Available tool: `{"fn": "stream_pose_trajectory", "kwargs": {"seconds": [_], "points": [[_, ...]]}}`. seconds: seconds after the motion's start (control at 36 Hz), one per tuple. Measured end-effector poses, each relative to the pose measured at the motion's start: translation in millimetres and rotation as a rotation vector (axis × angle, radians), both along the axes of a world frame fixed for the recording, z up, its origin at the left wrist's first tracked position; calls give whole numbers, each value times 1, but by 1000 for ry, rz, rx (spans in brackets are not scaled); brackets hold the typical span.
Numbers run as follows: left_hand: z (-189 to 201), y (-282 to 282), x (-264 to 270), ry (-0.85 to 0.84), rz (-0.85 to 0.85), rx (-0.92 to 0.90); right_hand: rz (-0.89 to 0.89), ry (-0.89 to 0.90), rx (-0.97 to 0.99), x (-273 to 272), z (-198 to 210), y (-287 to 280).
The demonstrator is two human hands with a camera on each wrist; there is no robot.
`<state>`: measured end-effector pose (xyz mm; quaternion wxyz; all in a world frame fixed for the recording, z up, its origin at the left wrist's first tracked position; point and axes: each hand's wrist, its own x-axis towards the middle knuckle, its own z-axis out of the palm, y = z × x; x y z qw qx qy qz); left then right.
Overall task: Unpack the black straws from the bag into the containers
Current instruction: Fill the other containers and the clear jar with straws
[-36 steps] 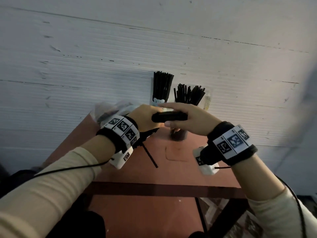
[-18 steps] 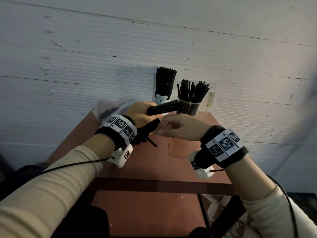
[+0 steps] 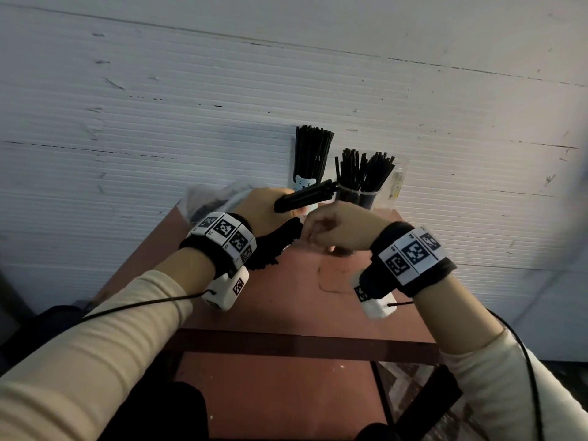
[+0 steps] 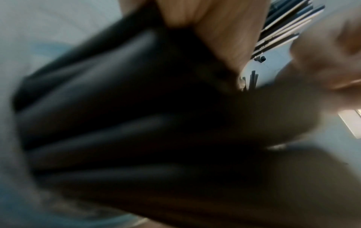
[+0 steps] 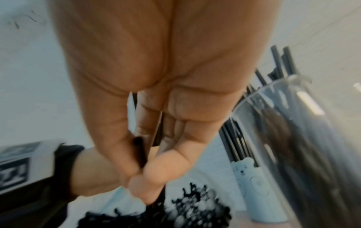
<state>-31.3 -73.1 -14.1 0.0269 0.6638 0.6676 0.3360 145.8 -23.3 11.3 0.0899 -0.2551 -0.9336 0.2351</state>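
Observation:
My left hand grips a thick bundle of black straws that slants up to the right over the table's far end. The bundle fills the left wrist view as a dark blur. My right hand is curled just right of the bundle's lower end. In the right wrist view its thumb and fingers pinch a single black straw. A white bear cup and a clear cup stand at the back, both full of upright straws. The crumpled clear bag lies behind my left wrist.
The red-brown table stands against a white ribbed wall. A dark crossbar runs under its near edge. A small clear bottle stands right of the clear cup. Cables trail from both wrist cameras.
My right hand let go of the bundle's top and dropped to its lower end. The bundle tilted up to the right. The loose straw that stuck out below is no longer seen.

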Motion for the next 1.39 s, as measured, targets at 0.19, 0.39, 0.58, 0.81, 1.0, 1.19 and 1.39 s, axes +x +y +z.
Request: {"fn": "stream_pose_trajectory", "kwargs": {"seconds": [0.19, 0.39, 0.58, 0.81, 1.0, 1.19, 1.39], "points": [[3, 5, 0, -161, -47, 138, -180, 399, 160, 9, 18, 14], [17, 6, 8, -223, -129, 159, -203, 582, 291, 9, 40, 5], [28, 6, 38, -418, -249, 89, -66, 855, 112, 12, 56, -16], [6, 11, 70, -686, -348, -112, -97, 757, 205, 14, 44, -22], [-24, 23, 68, -680, -330, -361, -164, 559, 386, 15, 8, 0], [-22, 21, 70, -662, -348, -367, -135, 594, 447, 17, 5, 1], [-23, 21, 74, -606, -306, -273, -162, 661, 351, 27, 10, -6]]}}
